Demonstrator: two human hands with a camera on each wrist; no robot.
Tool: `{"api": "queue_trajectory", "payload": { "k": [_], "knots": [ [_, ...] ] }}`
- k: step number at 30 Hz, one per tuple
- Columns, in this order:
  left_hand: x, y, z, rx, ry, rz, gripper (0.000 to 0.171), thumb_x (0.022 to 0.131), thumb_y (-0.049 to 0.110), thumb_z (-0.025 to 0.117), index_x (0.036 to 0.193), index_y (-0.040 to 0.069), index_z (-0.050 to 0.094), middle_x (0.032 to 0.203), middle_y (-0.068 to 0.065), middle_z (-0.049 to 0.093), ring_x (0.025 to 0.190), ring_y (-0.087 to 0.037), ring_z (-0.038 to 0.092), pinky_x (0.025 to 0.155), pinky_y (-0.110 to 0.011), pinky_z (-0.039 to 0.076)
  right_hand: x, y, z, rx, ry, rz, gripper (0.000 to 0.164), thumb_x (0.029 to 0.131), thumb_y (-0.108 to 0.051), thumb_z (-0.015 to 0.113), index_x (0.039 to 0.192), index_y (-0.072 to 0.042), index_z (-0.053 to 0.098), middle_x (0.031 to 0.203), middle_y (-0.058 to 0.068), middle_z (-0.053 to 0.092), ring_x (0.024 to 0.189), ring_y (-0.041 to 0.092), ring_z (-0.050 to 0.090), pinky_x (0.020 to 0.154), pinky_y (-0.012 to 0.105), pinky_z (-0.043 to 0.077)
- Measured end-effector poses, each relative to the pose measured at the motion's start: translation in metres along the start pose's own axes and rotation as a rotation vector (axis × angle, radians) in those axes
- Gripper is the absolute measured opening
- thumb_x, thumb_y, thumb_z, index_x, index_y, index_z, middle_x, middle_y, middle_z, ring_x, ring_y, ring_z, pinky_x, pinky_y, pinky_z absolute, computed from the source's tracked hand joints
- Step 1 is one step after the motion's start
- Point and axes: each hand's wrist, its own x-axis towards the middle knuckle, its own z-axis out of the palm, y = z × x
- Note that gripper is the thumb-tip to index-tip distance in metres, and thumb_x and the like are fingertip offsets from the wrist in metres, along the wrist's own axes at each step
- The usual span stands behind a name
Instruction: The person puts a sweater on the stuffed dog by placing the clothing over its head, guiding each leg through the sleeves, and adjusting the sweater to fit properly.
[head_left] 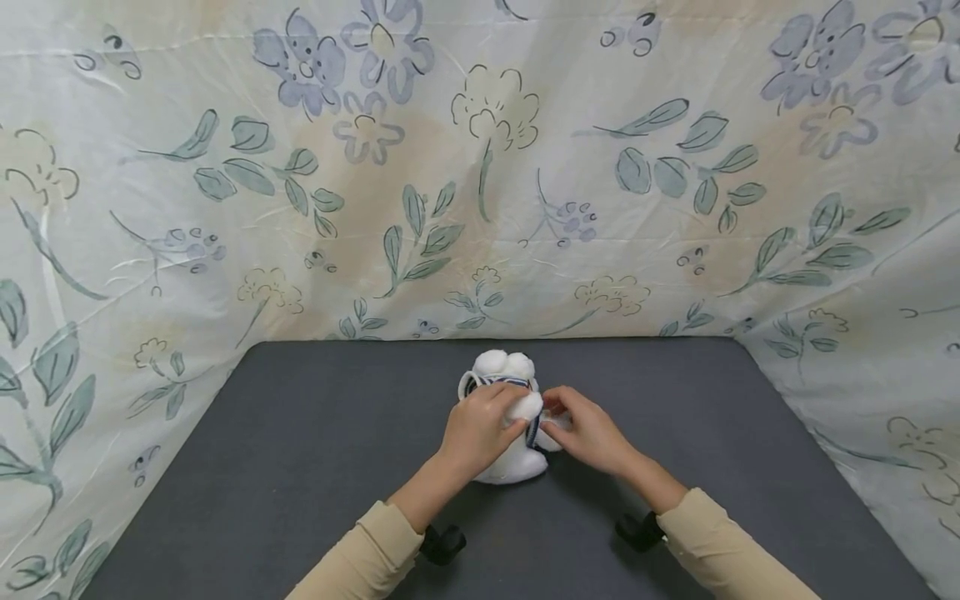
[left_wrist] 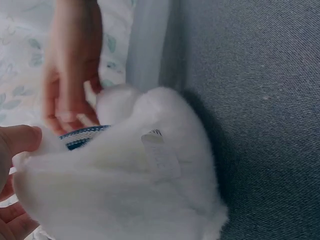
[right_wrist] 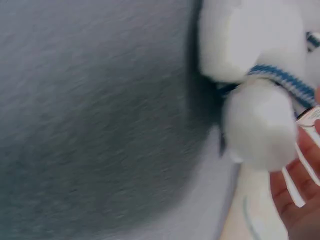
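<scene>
A white plush toy (head_left: 512, 468) rests on the dark grey table, two round bumps at its far end. Around its middle runs a blue-and-white knitted band (right_wrist: 285, 80), and a small white label (left_wrist: 161, 155) sticks out of its fur. My left hand (head_left: 480, 429) pinches a stubby white part of the toy between thumb and fingers. On the toy's right side, my right hand (head_left: 588, 432) is beside a rounded white limb (right_wrist: 260, 127), its fingers loosely bent and spread apart near the knitted band.
The dark grey table (head_left: 315, 450) extends around the toy. A floral cloth (head_left: 480, 167) hangs behind it and along both sides. Black straps (head_left: 442, 546) with small devices sit at both wrists, below beige sleeves.
</scene>
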Motion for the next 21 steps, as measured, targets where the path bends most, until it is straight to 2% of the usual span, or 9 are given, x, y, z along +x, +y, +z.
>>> {"api": "queue_trajectory", "payload": {
  "k": [6, 14, 17, 21],
  "knots": [
    [-0.003, -0.002, -0.001, -0.024, 0.009, -0.002, 0.038, 0.073, 0.026, 0.078, 0.109, 0.017, 0.067, 0.104, 0.003, 0.065, 0.089, -0.014, 0.064, 0.064, -0.027, 0.052, 0.009, -0.016, -0.004, 0.063, 0.025, -0.073, 0.040, 0.083, -0.017, 0.069, 0.119, -0.014, 0.053, 0.109, -0.001, 0.056, 0.093, 0.012, 0.057, 0.073, 0.037, 0.051],
    [-0.006, -0.005, -0.007, -0.025, 0.012, -0.013, 0.033, 0.074, 0.025, 0.077, 0.105, 0.017, 0.068, 0.103, 0.004, 0.065, 0.090, -0.012, 0.063, 0.064, -0.026, 0.052, 0.012, -0.021, -0.006, 0.068, 0.030, -0.105, 0.032, 0.082, -0.014, 0.069, 0.111, -0.013, 0.054, 0.105, -0.001, 0.055, 0.092, 0.011, 0.055, 0.072, 0.037, 0.051],
    [-0.008, -0.009, -0.011, -0.014, 0.045, -0.063, 0.031, 0.074, 0.023, 0.078, 0.102, 0.017, 0.068, 0.101, 0.004, 0.065, 0.090, -0.013, 0.063, 0.065, -0.027, 0.052, 0.013, -0.021, -0.006, 0.069, 0.026, -0.106, 0.031, 0.082, -0.014, 0.070, 0.109, -0.014, 0.054, 0.103, -0.002, 0.055, 0.091, 0.011, 0.055, 0.072, 0.037, 0.051],
    [-0.010, -0.018, -0.015, 0.010, 0.097, -0.191, 0.032, 0.074, 0.024, 0.077, 0.103, 0.018, 0.067, 0.101, 0.002, 0.064, 0.092, -0.015, 0.061, 0.068, -0.031, 0.052, 0.013, -0.021, -0.008, 0.067, 0.006, -0.092, 0.033, 0.081, -0.014, 0.070, 0.110, -0.013, 0.054, 0.106, -0.002, 0.057, 0.092, 0.010, 0.057, 0.074, 0.037, 0.051]
  ]
}}
